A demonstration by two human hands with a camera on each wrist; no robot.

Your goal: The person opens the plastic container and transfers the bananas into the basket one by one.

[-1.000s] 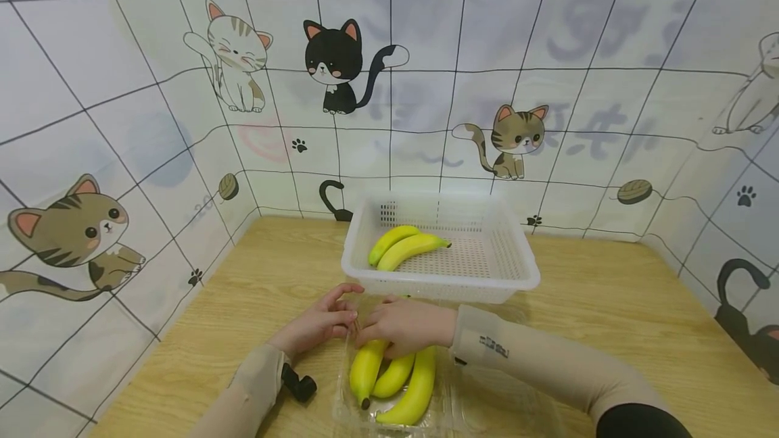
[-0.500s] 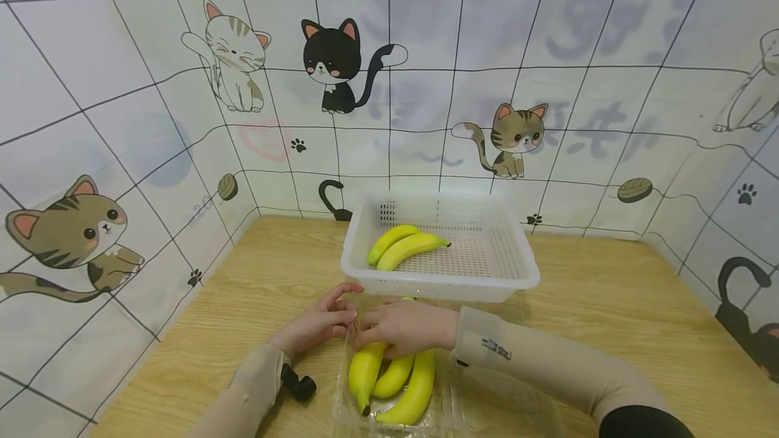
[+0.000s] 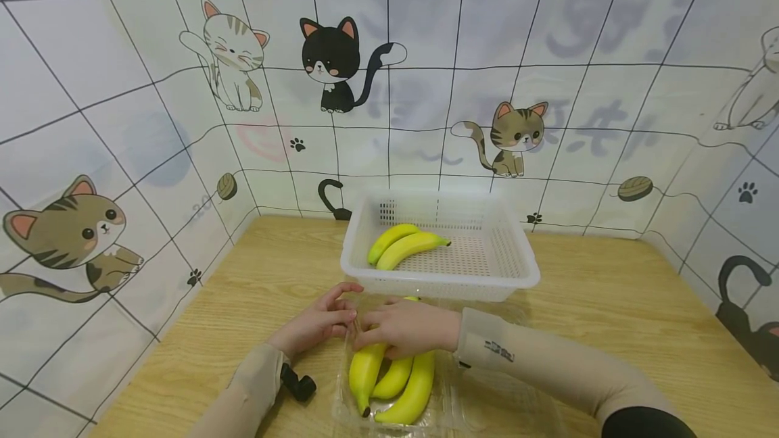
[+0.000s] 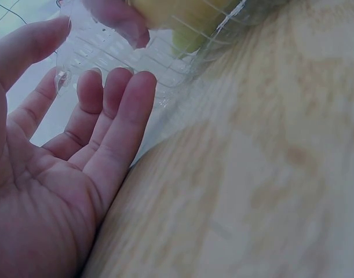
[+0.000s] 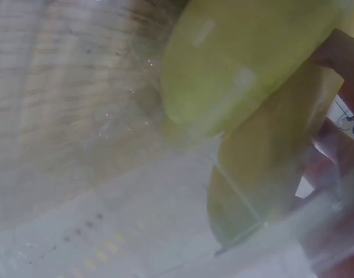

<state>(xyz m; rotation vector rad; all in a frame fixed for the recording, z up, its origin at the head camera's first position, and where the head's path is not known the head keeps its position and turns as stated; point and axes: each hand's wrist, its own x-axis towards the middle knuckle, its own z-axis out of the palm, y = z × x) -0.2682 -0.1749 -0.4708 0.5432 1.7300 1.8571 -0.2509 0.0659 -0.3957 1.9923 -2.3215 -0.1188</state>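
My right hand [image 3: 410, 326] reaches into a clear plastic clamshell container [image 3: 446, 407] and grips the upper end of the leftmost banana [image 3: 365, 377]. Beside it lie a middle banana [image 3: 394, 378] and a curved right banana [image 3: 415, 397], their upper ends hidden under the hand. A yellow tip shows just beyond the knuckles. At the container's left wall, my left hand [image 3: 313, 323] rests palm inward. Its thumb and loosely bent fingers [image 4: 121, 119] touch the clear rim, with a wide gap between them. Two bananas [image 5: 252, 75] fill much of the right wrist view, blurred.
Behind the container stands a white perforated basket [image 3: 441, 282] holding two bananas [image 3: 406, 247]. The container's clear lid [image 3: 505, 397] lies folded out to the right on the wooden table [image 3: 608, 309]. Cat-printed sheeting [image 3: 426, 86] encloses the back and sides.
The leftmost banana's lower tip has shifted slightly down under my right hand, which moved a little to the right. My left hand stays in place.
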